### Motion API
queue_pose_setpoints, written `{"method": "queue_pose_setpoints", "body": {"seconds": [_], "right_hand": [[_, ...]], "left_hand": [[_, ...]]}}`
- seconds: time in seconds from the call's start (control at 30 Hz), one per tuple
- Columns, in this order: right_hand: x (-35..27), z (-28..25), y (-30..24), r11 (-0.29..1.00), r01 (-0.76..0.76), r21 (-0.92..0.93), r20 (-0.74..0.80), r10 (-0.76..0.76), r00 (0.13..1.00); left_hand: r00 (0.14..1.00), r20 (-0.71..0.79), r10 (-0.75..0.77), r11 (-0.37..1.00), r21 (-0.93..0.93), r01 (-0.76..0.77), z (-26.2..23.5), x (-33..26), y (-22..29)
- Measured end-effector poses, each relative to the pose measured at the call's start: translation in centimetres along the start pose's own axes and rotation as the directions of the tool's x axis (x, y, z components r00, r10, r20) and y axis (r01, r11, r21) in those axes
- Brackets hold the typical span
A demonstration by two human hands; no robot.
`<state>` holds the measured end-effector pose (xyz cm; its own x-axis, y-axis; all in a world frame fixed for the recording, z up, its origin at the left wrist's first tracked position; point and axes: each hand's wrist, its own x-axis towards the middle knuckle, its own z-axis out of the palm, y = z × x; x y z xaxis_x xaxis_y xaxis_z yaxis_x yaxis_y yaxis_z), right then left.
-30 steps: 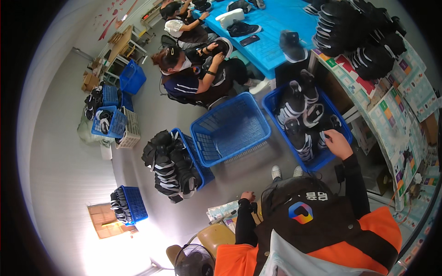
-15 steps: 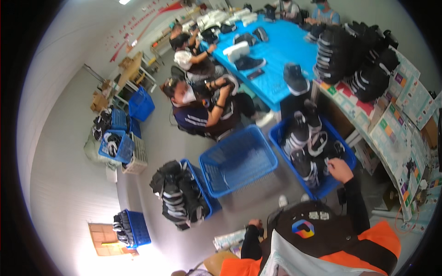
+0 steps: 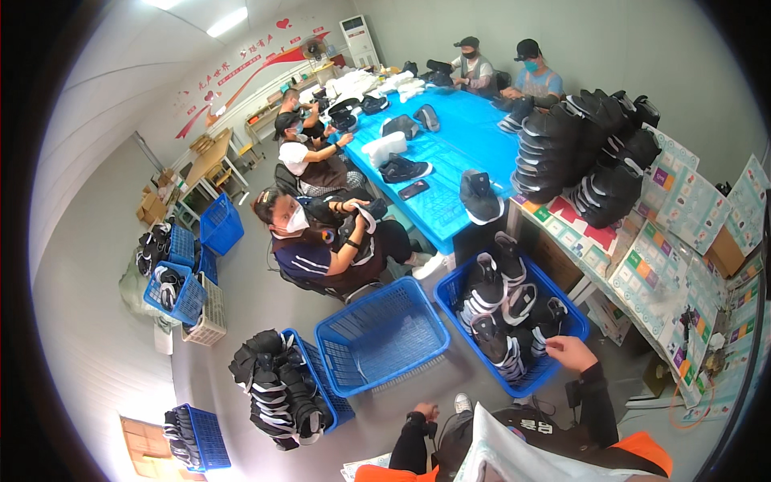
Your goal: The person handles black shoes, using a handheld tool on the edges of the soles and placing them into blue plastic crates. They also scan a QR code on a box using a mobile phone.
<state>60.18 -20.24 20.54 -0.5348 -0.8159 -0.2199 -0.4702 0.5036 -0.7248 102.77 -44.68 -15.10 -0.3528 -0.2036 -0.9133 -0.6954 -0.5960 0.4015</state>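
Observation:
At the near right edge of a blue plastic basket (image 3: 577, 363), my right hand (image 3: 572, 353) has its fingers drawn together, the tips close to a black shoe (image 3: 549, 315) with a white sole. Whether they pinch part of it is too small to make out. Several more black-and-white shoes stand on end in the basket, among them one shoe (image 3: 520, 302) in the middle. Low in front of my body is my left hand (image 3: 426, 412). Its fingers are small and partly turned away, with no object visible in them.
An empty blue basket (image 3: 384, 331) sits to the left, beside a heap of black shoes (image 3: 277, 390). A seated co-worker (image 3: 313, 233) handles a shoe. Beyond are a blue-covered table (image 3: 462, 161) and stacked shoes (image 3: 554, 145) on a side table (image 3: 642, 273). Other people sit farther back.
The view has tilted up, showing more of the far wall and people; baskets and tables shift left in the picture. My right hand stays close to the same shoe.

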Motion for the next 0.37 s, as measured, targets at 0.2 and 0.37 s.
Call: {"method": "queue_pose_setpoints", "body": {"seconds": [0.2,0.37], "right_hand": [[-1.1,-8.5,-1.8,0.269,0.115,0.956,0.067,-0.582,0.811],[4.1,-8.8,10.0,0.029,-0.347,0.937,0.247,-0.756,0.606]], "left_hand": [[0.807,0.386,0.447,0.894,-0.235,-0.382,15.1,-10.3,20.4],[0.397,0.566,0.723,0.674,-0.451,-0.585,33.2,-18.3,31.7]]}}
